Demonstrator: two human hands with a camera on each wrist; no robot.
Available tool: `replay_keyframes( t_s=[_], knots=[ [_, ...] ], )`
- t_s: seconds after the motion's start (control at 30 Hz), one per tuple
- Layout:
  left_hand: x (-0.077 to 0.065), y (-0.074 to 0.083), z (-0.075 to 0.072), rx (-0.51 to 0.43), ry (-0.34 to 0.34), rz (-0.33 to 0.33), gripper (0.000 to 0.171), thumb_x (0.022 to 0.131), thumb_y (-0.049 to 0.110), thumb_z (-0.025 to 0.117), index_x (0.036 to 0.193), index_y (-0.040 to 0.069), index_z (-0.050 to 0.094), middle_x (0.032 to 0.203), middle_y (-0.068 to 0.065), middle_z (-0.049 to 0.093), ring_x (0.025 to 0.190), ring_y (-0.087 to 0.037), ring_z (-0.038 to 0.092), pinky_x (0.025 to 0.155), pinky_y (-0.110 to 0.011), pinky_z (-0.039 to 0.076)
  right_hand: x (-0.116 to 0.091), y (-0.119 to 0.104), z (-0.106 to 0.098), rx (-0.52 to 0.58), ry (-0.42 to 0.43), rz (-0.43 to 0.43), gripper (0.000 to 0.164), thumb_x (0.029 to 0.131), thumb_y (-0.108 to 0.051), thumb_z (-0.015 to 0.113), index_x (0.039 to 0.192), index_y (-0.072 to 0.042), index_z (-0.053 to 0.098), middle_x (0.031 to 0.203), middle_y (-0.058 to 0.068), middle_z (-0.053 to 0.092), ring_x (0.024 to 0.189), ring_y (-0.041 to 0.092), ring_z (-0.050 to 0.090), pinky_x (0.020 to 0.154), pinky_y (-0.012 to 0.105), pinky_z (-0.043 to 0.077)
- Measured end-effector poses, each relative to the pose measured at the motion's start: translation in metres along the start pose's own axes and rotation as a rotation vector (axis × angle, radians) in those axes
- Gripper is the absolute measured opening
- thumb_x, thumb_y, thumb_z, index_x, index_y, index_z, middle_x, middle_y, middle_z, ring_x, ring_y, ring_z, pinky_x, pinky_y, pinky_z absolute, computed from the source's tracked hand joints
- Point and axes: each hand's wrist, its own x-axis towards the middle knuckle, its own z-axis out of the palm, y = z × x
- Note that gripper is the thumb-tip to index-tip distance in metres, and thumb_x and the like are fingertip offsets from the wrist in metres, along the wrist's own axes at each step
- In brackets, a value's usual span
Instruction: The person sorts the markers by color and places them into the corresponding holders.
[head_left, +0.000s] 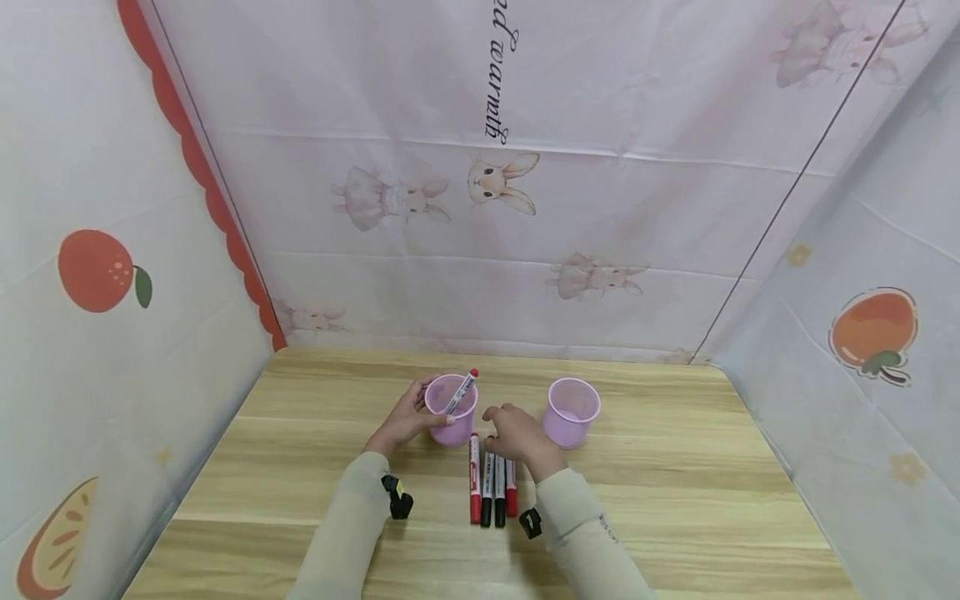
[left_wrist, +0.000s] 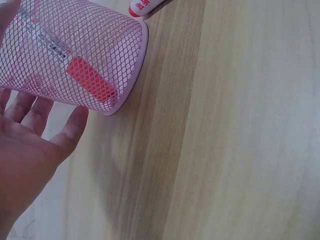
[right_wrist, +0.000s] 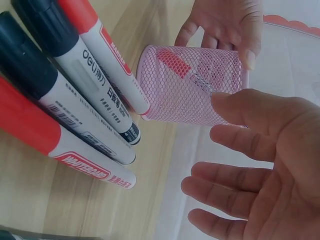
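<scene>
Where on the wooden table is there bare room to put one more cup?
Bare: the table right of the empty round pink mesh cup, and left of the left hand. Crowded: the middle, where four red- or black-capped white markers lie near the right hand.

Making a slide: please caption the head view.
Left hand holds a pink cup containing one red marker; right hand hovers near four red and black markers.

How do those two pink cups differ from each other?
The left cup has a red-and-white marker leaning inside it; the right cup shows none inside. The person's left hand holds the left cup, while no hand grips the right cup. Both are pink, round and open at the top.
</scene>
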Motion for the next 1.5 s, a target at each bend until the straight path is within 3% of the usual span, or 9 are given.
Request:
replay_keyframes(
  t_s=[0.23,0.53,0.8,1.1,1.5],
  knots=[
    [0.005,-0.013,0.002,0.024,0.054,-0.006,0.085,0.066,0.012,0.084,0.137,0.015,0.038,0.136,-0.009,0.045,0.129,-0.028,0.035,0.105,-0.046,0.026,-0.005,0.002,0.003,-0.010,0.013,0.013,0.043,0.080,-0.024,0.070,0.118,-0.006,0.060,0.109,0.015,0.059,0.096,0.029,0.058,0.083,0.043,0.048],
    [0.003,-0.009,0.001,0.025,0.060,0.001,0.085,0.066,0.008,0.083,0.137,0.014,0.037,0.137,-0.012,0.044,0.129,-0.030,0.035,0.106,-0.047,0.026,-0.019,0.006,0.010,-0.021,0.031,0.012,0.042,0.079,-0.024,0.072,0.115,-0.005,0.062,0.104,0.014,0.060,0.093,0.027,0.058,0.081,0.040,0.049],
    [0.004,-0.011,0.001,0.019,0.047,-0.008,0.086,0.067,0.010,0.083,0.139,0.013,0.036,0.139,-0.013,0.042,0.130,-0.029,0.033,0.106,-0.046,0.026,-0.025,0.020,0.025,-0.071,0.081,-0.023,0.038,0.072,-0.018,0.070,0.108,-0.005,0.065,0.094,0.011,0.061,0.085,0.025,0.058,0.072,0.040,0.049],
    [0.006,-0.010,-0.001,-0.034,0.010,-0.003,0.090,0.068,0.005,0.081,0.142,0.006,0.029,0.142,-0.023,0.033,0.132,-0.037,0.026,0.106,-0.050,0.022,-0.028,0.026,0.033,-0.080,0.111,-0.002,0.035,0.072,-0.017,0.069,0.105,-0.005,0.064,0.092,0.012,0.061,0.084,0.028,0.059,0.069,0.045,0.050],
    [0.001,-0.010,0.003,0.018,0.066,-0.017,0.084,0.067,0.012,0.083,0.137,0.015,0.037,0.136,-0.010,0.044,0.129,-0.029,0.034,0.105,-0.046,0.028,-0.033,0.029,0.042,-0.066,0.091,-0.002,0.030,0.071,-0.015,0.070,0.098,-0.005,0.065,0.086,0.010,0.059,0.080,0.026,0.057,0.067,0.041,0.049]
  ],
)
